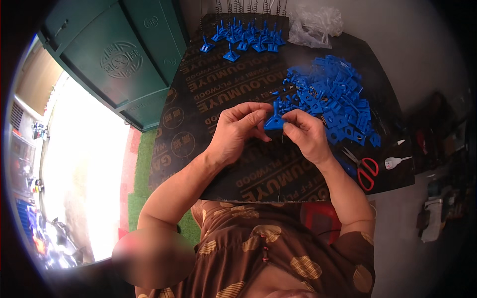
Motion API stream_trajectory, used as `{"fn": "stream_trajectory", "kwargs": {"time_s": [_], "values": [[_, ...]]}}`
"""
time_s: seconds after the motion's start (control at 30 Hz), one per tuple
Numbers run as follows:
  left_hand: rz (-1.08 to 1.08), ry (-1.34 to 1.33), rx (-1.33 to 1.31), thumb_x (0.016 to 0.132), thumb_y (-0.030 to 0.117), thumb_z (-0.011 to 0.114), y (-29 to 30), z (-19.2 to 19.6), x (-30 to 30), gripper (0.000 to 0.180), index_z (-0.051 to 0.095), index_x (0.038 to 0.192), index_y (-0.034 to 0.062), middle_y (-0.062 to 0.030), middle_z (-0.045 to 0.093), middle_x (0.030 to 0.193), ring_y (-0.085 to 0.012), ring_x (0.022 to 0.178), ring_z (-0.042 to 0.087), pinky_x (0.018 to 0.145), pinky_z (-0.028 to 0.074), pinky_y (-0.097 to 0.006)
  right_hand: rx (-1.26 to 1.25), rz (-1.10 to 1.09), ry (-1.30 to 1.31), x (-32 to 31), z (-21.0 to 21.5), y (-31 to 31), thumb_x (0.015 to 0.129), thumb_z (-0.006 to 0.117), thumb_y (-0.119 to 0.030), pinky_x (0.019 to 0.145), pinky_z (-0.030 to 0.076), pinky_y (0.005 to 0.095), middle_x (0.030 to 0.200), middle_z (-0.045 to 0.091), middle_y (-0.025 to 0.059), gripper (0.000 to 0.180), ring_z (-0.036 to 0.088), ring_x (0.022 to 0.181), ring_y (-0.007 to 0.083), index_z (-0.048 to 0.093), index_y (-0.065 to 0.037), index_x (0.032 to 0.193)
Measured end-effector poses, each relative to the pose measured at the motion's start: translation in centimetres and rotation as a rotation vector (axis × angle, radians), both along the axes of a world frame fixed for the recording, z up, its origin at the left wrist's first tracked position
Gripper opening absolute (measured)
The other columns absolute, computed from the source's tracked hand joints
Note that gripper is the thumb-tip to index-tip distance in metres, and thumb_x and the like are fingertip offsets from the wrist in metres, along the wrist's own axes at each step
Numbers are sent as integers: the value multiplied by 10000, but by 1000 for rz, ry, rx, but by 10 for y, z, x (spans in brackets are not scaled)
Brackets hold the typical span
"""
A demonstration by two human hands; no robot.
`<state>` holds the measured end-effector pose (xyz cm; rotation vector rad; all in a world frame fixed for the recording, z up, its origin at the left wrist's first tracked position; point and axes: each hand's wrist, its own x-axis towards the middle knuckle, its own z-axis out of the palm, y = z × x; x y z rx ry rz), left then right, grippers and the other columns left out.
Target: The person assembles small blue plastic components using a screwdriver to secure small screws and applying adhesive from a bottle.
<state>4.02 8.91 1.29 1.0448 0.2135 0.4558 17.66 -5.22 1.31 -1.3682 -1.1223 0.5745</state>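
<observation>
Between my two hands, above the near half of the table, is a small blue plastic part [274,121] with a wide base and an upright stem. My left hand [243,125] has its thumb and forefinger closed on the part's left side. Thumb and forefinger of my right hand [305,135] pinch at its right edge. A thin, wire-like line [283,136] shows just below those right fingertips; where it starts is hidden. Past the hands, to the right, lies a large heap of loose blue plastic pieces [333,94], with small metal bits among them.
Red-handled scissors [366,174] and a small white bottle with a thin tip [395,162] lie right of my right forearm. Several blue pieces with upright springs [243,37] stand at the table's [218,89] far edge, beside a clear plastic bag [315,27]. A green door [117,54] is left.
</observation>
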Motion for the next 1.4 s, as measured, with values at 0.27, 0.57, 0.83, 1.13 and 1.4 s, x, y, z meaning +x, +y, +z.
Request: {"fn": "stream_trajectory", "kwargs": {"time_s": [0.27,0.57,0.83,1.13,1.4], "values": [[-111,61,-46,925,146,571,3,-1,-2,244,609,1070,-46,-68,613,778,-159,671,621,628,568,-307,45,-24,-18,3,-6,1,865,636,-187,555,392,198,711,568,-5,197,496,624,42,596,3,897],[-207,21,-44,935,191,529,5,-3,-3,325,537,1159,-44,-133,636,984,-227,733,638,697,566,-394,68,-60,-72,4,-7,1,859,649,-191,540,391,201,703,575,0,203,498,609,43,596,3,889],[-188,34,-21,927,139,561,0,-1,-3,308,536,1164,-58,-130,649,947,-152,693,625,670,570,-326,52,-86,-126,4,-4,0,885,622,-193,522,374,200,690,582,-10,194,475,594,33,605,0,897],[-167,40,-131,940,185,553,1,-1,0,308,547,1116,-68,-136,649,911,-166,662,627,662,572,-337,9,-76,-43,5,-5,2,920,578,-236,554,381,199,701,572,-11,238,481,624,39,612,-2,938],[-36,-65,-200,949,223,530,12,-12,3,292,571,1006,-61,-147,646,913,-177,714,634,688,576,-365,-32,-49,-35,2,-11,4,909,568,-164,556,393,206,692,574,-4,175,497,616,52,625,1,929]]}}
